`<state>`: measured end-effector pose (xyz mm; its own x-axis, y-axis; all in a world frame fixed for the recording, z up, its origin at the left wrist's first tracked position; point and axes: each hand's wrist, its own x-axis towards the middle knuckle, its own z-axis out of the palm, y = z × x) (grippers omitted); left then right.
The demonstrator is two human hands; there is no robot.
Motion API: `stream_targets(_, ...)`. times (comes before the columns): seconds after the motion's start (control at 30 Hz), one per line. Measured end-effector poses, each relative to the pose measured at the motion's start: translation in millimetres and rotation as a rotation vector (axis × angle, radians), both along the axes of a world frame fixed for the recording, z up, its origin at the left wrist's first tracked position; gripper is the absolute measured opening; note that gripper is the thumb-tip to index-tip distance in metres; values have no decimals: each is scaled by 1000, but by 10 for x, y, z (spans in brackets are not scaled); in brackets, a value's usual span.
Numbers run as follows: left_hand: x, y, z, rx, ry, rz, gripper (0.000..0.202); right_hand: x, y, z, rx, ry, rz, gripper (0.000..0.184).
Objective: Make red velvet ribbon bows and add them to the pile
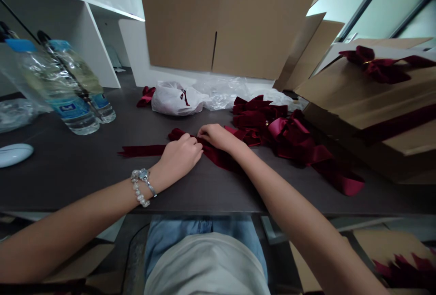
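A burgundy velvet ribbon (pixel 218 156) lies across the dark table top (pixel 68 179), with a long tail (pixel 143 151) stretching left. My left hand (pixel 180 153), wearing a beaded silver bracelet (pixel 141 186), is curled over the ribbon and grips it near the gathered middle. My right hand (pixel 218 137) pinches the same gathered part from the other side, its fingertips close to my left hand. Just beyond my right hand sits a heap of finished burgundy bows (pixel 275 127), with one tail (pixel 340 179) trailing toward the front right.
Two plastic water bottles (pixel 61 88) lie at the left, near a white computer mouse (pixel 15 155). Ahead are a white plastic bag (pixel 175 98) and clear plastic wrap (pixel 221 92). Cardboard boxes (pixel 361 99), one bearing a burgundy bow (pixel 378 65), crowd the right side.
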<state>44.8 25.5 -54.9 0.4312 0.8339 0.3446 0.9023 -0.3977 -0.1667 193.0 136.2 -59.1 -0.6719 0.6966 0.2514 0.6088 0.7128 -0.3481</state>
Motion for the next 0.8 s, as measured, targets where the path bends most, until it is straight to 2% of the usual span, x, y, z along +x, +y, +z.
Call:
stream_targets(0.13, 18, -27, 16, -45, 58, 18, 33, -7, -89, 138, -34, -54, -31, 29)
stream_targets(0.3, 9, -32, 16, -71, 66, 1, 33, 56, -95, 207, -273, 26, -68, 18)
stream_targets(0.4, 15, -38, 2, -74, 37, -17, 34, 135, -78, 186, -447, 131, -39, 24)
stream_targets(0.5, 13, -30, 6, -35, -48, -4, 36, 194, -88, 189, -562, 325, -11, 31)
stream_targets(0.6, -38, 28, 39, 66, -264, 31, 38, 190, -117, 233, -573, 511, -12, 36)
stream_targets(0.67, -97, 95, 67, 100, -493, 37, 37, 158, -136, 264, -587, 627, 5, 35)
stream_targets(0.8, -177, 232, 106, 2, -1029, 55, 32, 94, -175, 280, -667, 768, 84, 34)
